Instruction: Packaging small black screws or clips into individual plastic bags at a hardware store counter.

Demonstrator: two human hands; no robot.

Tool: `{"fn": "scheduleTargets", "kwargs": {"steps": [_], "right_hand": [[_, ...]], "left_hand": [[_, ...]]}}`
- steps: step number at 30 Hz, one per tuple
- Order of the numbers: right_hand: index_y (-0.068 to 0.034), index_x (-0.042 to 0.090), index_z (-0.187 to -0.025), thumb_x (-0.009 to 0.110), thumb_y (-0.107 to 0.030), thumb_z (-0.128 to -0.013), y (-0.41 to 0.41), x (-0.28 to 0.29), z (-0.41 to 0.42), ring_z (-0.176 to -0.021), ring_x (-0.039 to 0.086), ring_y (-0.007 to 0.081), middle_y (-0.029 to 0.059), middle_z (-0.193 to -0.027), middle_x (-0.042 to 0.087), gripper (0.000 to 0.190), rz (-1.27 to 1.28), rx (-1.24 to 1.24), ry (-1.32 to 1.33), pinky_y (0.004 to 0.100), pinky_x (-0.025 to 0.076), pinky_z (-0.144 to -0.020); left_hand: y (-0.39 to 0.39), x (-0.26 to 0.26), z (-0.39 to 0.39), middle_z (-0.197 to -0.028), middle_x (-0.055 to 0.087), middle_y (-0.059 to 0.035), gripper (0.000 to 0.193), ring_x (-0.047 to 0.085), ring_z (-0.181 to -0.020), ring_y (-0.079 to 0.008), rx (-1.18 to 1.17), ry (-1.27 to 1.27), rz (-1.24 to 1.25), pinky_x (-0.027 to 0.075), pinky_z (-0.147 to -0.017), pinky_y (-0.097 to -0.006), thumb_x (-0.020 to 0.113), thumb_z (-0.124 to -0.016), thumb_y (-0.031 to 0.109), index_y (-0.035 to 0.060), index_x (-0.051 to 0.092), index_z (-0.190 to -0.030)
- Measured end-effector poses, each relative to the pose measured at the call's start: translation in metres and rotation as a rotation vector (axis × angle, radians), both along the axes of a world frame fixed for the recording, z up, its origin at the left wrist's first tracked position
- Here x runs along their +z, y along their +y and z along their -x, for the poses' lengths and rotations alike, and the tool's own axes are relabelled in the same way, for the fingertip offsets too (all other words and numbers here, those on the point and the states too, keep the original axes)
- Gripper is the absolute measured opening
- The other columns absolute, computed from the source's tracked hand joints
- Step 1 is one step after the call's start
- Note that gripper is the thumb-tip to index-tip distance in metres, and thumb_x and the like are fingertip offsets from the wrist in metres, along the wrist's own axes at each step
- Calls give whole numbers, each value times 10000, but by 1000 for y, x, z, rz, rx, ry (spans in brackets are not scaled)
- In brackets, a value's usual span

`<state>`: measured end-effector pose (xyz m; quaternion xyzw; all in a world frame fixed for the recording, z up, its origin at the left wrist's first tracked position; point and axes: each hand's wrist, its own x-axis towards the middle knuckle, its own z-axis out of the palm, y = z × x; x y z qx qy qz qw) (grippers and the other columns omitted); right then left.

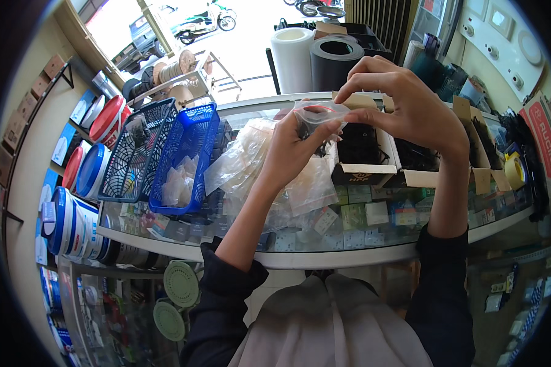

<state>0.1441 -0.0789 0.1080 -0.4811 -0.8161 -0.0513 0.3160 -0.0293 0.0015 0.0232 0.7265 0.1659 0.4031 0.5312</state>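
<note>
My left hand (298,147) grips a small clear zip bag (319,115) with a red line along its mouth, held up above the glass counter. My right hand (394,105) is at the bag's right edge, thumb touching or very near it, the other fingers raised and curved. What the bag holds is largely hidden by my fingers. Beneath my left hand lies a loose heap of clear plastic bags (243,158). Just beyond and right of the bag, an open cardboard box (362,169) holds black pieces, too dark to name. A second such box (420,176) stands beside it.
A blue plastic basket (158,183) with small bags and a dark basket (115,183) stand on the counter's left. Small boxes lie under the glass counter (339,259). A yellow tape roll (515,170) is at the right. White (291,59) and dark rolls (337,69) stand behind.
</note>
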Motion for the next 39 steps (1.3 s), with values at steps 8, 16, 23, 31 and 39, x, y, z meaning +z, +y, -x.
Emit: {"fn": "scheduleTargets", "kwargs": {"steps": [8,16,23,31,39], "right_hand": [[-21,663,-852,684,-146,-771,11,-1,12,-711,609,190,96,-762,641,150,73,99,112,306,473,-648],[-16,653,-865,664,-212,-808,10,-1,10,-682,591,160,87,-796,612,204,-49,25,187,282,457,-611],[-24,646,-885,683,-266,-790,15,-9,22,-726,590,169,95,-785,607,262,35,71,159,295,464,-612],[-29,667,-902,712,-217,-753,15,-6,23,-695,597,185,92,-773,619,244,-10,49,203,290,469,-607],[-55,686,-979,686,-195,-779,16,-14,33,-727,601,237,123,-877,618,244,117,97,248,327,480,-678]], "left_hand": [[7,-1,4,-798,647,-94,345,648,-678,-152,-133,-172,134,520,-597,-241,505,-937,291,-45,550,-1005],[5,0,5,-819,644,-110,328,654,-674,-159,-67,-226,163,526,-582,-243,638,-857,215,-48,525,-1017],[7,-2,7,-850,643,-95,380,662,-716,-152,-19,-193,104,527,-614,-234,689,-809,207,-47,515,-1032],[7,-2,8,-856,630,-83,444,653,-753,-139,23,-231,75,527,-647,-227,748,-753,222,-39,512,-1023],[8,-10,6,-861,618,-88,436,645,-741,-145,138,-198,-34,524,-649,-233,716,-789,242,-48,494,-1027]]}}
